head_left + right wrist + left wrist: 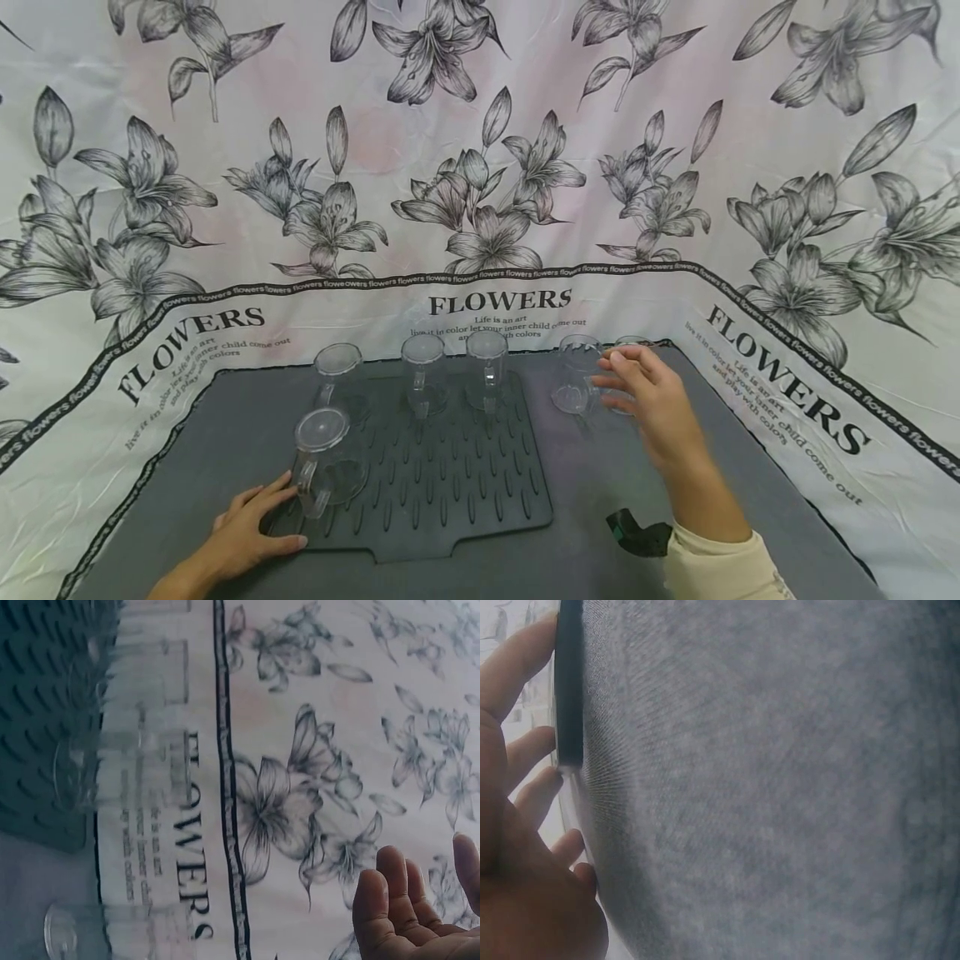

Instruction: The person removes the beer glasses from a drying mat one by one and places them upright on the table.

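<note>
My left hand [247, 525] rests at the left front corner of a dark ridged drying mat [427, 546], its fingers spread. In the left wrist view its fingertips touch or nearly touch the mat's edge [570, 690]. Right beside that hand, a clear glass mug [322, 429] stands on the mat, handle toward the front. Three more clear mugs stand along the mat's back edge, among them a middle mug [423, 375]. My right hand [656, 400] is raised by a clear mug [577, 375] right of the mat and partly covers another mug [633, 342]. Nothing shows between its fingers.
A black curved object [637, 533] lies on the grey table cloth [585, 492] near my right sleeve. Behind and at both sides hangs a white flower-printed cloth [487, 250], close behind the back row of mugs.
</note>
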The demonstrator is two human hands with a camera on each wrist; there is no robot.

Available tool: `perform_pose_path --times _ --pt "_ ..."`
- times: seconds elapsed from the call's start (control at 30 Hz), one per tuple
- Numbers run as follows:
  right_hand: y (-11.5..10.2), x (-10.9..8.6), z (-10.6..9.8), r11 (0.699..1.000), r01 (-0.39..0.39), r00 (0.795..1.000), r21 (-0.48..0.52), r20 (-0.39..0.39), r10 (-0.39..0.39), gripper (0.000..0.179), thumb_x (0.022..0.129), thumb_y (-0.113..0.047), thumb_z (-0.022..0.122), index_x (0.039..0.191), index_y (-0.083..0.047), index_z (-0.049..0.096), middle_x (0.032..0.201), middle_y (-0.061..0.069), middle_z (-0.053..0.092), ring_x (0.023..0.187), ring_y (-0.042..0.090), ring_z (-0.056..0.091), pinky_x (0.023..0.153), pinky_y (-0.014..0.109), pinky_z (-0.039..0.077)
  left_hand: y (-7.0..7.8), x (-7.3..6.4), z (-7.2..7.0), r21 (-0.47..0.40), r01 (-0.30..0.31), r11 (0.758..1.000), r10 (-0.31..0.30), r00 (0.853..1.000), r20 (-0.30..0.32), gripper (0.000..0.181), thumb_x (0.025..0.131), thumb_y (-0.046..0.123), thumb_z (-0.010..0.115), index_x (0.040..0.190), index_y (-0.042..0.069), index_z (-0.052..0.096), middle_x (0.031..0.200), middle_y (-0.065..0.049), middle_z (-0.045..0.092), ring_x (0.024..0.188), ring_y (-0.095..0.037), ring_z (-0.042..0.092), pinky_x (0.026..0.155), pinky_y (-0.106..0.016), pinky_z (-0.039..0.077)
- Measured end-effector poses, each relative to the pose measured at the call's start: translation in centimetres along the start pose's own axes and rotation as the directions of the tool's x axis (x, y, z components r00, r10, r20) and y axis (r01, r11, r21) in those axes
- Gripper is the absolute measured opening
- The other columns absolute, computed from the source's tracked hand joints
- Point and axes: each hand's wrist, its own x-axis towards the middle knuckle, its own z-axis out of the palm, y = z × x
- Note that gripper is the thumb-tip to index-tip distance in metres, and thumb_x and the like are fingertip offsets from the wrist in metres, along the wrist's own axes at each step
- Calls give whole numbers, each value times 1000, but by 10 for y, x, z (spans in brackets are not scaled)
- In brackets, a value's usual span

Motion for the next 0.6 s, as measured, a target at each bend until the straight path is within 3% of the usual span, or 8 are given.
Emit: perform_pose_path --times 0.3,0.6 --pt "-4 -2 47 996 -40 997 77 63 35 44 100 -31 55 120 8 51 119 18 55 104 33 59 85 48 50 1 -1 1 24 10 1000 -10 1000 9 85 76 45 79 141 1 48 151 -22 28 130 -50 18 86 -69 16" --pt "0 -1 93 991 -54 987 122 158 34 33 99 -27 56 116 1 57 114 16 60 101 33 60 83 46 51 -1 1 0 25 12 1000 -13 999 33 85 77 47 78 143 2 46 152 -22 27 130 -51 18 84 -72 17"
